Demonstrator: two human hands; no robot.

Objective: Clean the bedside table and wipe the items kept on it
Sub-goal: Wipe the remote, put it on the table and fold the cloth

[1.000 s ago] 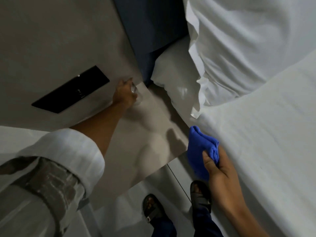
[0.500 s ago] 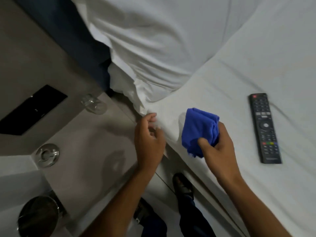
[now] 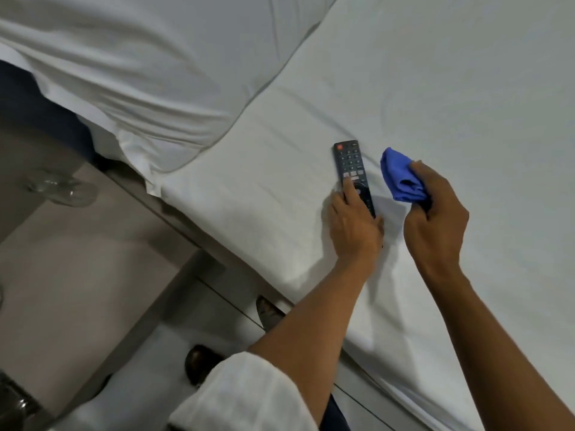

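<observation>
A black remote control (image 3: 349, 163) lies on the white bed sheet (image 3: 435, 88). My left hand (image 3: 353, 225) rests over its near end, thumb on the buttons and fingers wrapped around its lower part. My right hand (image 3: 435, 219) is just to the right, shut on a bunched blue cloth (image 3: 401, 178) held above the sheet. The beige bedside table (image 3: 77, 259) is at the lower left, and a clear drinking glass (image 3: 62, 188) stands blurred near its far edge.
A large white pillow (image 3: 140, 73) lies at the upper left above the table. A dark round object (image 3: 15, 402) sits at the bottom left corner. My feet in dark sandals (image 3: 199, 362) stand on the pale floor between table and bed.
My left hand moved from the bed's edge right onto the remote and closed around it. My right hand carried the blue cloth to the remote's right side. The view swung right.
</observation>
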